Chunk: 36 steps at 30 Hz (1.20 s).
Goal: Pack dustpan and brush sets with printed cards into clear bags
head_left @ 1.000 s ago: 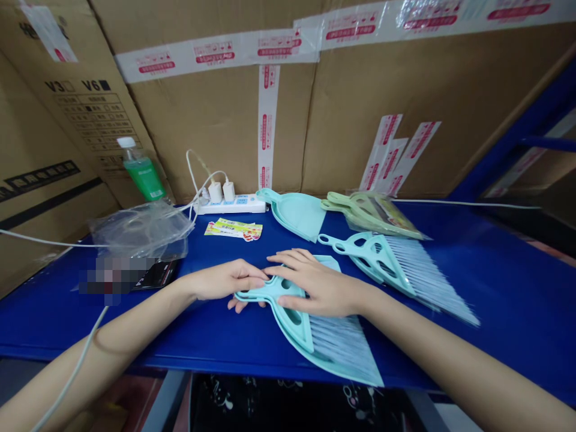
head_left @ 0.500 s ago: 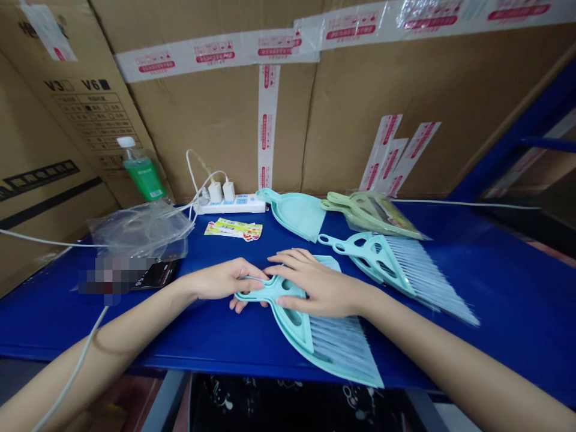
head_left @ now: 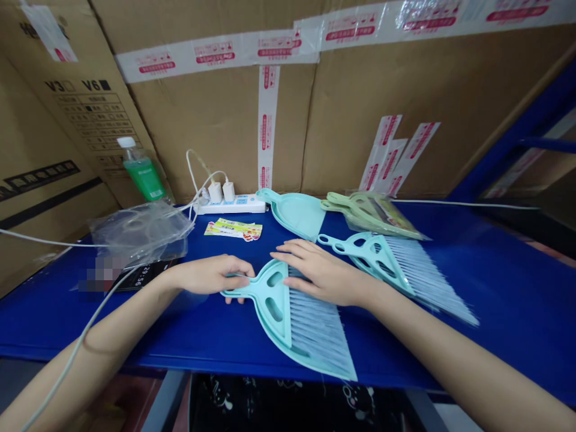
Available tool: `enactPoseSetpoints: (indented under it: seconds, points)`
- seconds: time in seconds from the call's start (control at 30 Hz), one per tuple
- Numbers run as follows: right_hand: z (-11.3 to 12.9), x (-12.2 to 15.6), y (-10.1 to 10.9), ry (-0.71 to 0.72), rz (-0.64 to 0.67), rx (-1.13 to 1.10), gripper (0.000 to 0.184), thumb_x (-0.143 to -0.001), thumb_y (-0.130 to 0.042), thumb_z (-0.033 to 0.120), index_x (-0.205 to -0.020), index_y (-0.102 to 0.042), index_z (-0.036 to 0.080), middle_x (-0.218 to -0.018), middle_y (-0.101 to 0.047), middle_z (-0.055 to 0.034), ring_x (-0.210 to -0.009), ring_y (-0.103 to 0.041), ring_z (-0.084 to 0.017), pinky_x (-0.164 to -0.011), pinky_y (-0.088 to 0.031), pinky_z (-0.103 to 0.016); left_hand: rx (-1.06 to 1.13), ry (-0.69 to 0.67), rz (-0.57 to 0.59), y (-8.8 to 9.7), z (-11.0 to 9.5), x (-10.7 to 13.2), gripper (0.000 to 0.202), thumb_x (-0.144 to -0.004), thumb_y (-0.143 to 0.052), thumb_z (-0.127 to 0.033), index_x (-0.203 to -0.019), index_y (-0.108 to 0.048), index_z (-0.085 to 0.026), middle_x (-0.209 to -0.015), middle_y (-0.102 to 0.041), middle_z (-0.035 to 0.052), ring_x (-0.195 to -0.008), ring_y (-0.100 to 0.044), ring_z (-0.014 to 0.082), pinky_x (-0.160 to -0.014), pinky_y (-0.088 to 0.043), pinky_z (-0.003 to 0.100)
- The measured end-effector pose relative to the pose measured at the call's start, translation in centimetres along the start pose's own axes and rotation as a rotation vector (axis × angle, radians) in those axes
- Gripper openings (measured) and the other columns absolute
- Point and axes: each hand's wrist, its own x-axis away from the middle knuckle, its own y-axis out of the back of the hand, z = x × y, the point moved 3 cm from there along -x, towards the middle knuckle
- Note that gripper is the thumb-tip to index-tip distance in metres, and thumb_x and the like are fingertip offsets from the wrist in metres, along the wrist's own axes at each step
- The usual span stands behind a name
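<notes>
A turquoise hand brush (head_left: 281, 309) with pale blue bristles lies nested on a matching dustpan (head_left: 269, 332) near the table's front edge. My left hand (head_left: 220, 277) is closed around the handle end, thumb on top and fingertips underneath. Fingers stretched out, my right hand (head_left: 321, 273) rests flat over the upper edge of the brush, at the start of the bristles. Just to the right lies a second turquoise brush (head_left: 382, 261), handle toward me and left. Behind them are a loose turquoise dustpan (head_left: 299, 213) and a green brush-and-dustpan set (head_left: 373, 213) in clear wrap.
On the left are crumpled clear plastic bags (head_left: 139, 231), a dark phone (head_left: 144, 276) and a green bottle (head_left: 146, 174). A white power strip (head_left: 243, 204) and colourful labels (head_left: 234, 229) lie behind my hands. Cardboard boxes (head_left: 216, 120) wall the back; a white cable (head_left: 85, 336) crosses my left forearm.
The nested brush and dustpan have shifted left with my left hand. My right hand now sits nearer the bristles, its fingers slightly higher.
</notes>
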Motion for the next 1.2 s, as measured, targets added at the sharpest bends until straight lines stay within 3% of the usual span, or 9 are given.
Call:
enactPoseSetpoints:
  seconds: [0.13, 0.23, 0.43, 0.57, 0.77, 0.97, 1.2]
  points:
    - [-0.7, -0.1, 0.0, -0.054, 0.007, 0.046, 0.039, -0.093, -0.046, 0.027, -0.125, -0.056, 0.008, -0.12, -0.062, -0.0174, -0.111, -0.057, -0.026, -0.092, -0.049, -0.042, -0.259, -0.044, -0.078, 0.7, -0.4, 0.5, 0.03, -0.092, -0.042, -0.032, -0.068, -0.051, -0.016, -0.062, -0.052, -0.004, -0.056, -0.045, 0.008, -0.054, -0.036, 0.019]
    - [-1.2, -0.3, -0.1, -0.107, 0.014, 0.084, 0.035, -0.091, -0.043, 0.016, -0.121, -0.06, 0.011, -0.111, -0.067, -0.0142, -0.102, -0.062, -0.024, -0.086, -0.052, -0.039, -0.361, -0.085, -0.173, 1.2, -0.2, 0.3, 0.034, -0.093, -0.038, -0.035, -0.071, -0.056, -0.016, -0.067, -0.055, -0.0022, -0.06, -0.048, 0.0097, -0.058, -0.039, 0.021]
    - [-1.8, -0.7, -0.2, -0.191, 0.024, 0.1, 0.037, -0.086, -0.042, 0.005, -0.112, -0.066, 0.016, -0.097, -0.069, -0.0106, -0.091, -0.066, -0.021, -0.077, -0.052, -0.034, -0.637, -0.111, -0.561, 2.4, 1.7, -1.0, 0.024, -0.092, -0.039, -0.023, -0.09, -0.062, -0.016, -0.09, -0.064, 0.0057, -0.086, -0.058, 0.0182, -0.081, -0.046, 0.034]
    - [-1.9, -0.8, -0.2, -0.199, 0.022, 0.09, 0.037, -0.085, -0.043, 0.003, -0.108, -0.069, 0.017, -0.092, -0.07, -0.0096, -0.086, -0.066, -0.02, -0.075, -0.051, -0.03, -0.757, -0.144, -0.579, 2.3, 2.4, -1.8, 0.027, -0.094, -0.04, -0.025, -0.106, -0.064, -0.019, -0.11, -0.063, 0.0083, -0.103, -0.056, 0.021, -0.091, -0.045, 0.039]
    - [-1.9, -0.9, -0.2, -0.216, 0.03, 0.111, 0.034, -0.085, -0.045, 0.003, -0.104, -0.07, 0.016, -0.092, -0.07, -0.0104, -0.085, -0.067, -0.021, -0.072, -0.051, -0.03, -0.867, -0.061, -0.505, 2.2, 3.0, -2.8, 0.038, -0.096, -0.037, -0.032, -0.125, -0.057, -0.017, -0.132, -0.055, 0.012, -0.121, -0.05, 0.0245, -0.102, -0.041, 0.043]
    - [-2.0, -0.7, -0.3, -0.188, 0.016, 0.106, 0.033, -0.086, -0.044, 0.005, -0.102, -0.07, 0.017, -0.091, -0.07, -0.0092, -0.085, -0.066, -0.02, -0.073, -0.05, -0.029, -0.952, -0.017, -0.526, 2.0, 3.3, -3.0, 0.039, -0.096, -0.037, -0.032, -0.124, -0.057, -0.015, -0.129, -0.058, 0.0111, -0.118, -0.055, 0.0233, -0.101, -0.043, 0.041]
    - [-2.0, -0.7, -0.2, -0.198, 0.017, 0.083, 0.034, -0.087, -0.042, 0.005, -0.103, -0.07, 0.016, -0.092, -0.07, -0.0108, -0.086, -0.066, -0.022, -0.074, -0.051, -0.032, -0.866, -0.135, -0.689, 2.6, 2.9, -2.2, 0.03, -0.091, -0.041, -0.019, -0.104, -0.067, -0.016, -0.107, -0.068, 0.0076, -0.095, -0.066, 0.0186, -0.086, -0.053, 0.032]
